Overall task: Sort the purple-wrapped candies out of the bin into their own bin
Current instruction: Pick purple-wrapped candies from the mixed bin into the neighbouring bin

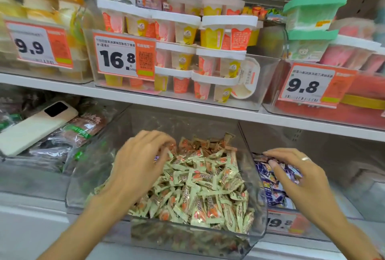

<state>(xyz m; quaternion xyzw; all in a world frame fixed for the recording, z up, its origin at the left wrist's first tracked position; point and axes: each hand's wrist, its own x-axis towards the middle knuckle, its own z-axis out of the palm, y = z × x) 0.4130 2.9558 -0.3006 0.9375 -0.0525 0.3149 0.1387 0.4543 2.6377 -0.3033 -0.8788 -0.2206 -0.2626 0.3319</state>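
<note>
Left hand (137,162) digs in mixed bin (158,236), fingers curled — purple candy (156,158) glimpsed at fingertips, pinch unclear. Right hand (300,174) spread over purple bin (277,214) — likely dropping.

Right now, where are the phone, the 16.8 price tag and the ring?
phone (37,127): head view, middle of its white back.
16.8 price tag (116,57): head view, printed digits.
ring (305,158): head view, band on right hand's finger.

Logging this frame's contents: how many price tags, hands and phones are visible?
Price tags: 4
Hands: 2
Phone: 1
Total: 7
</note>
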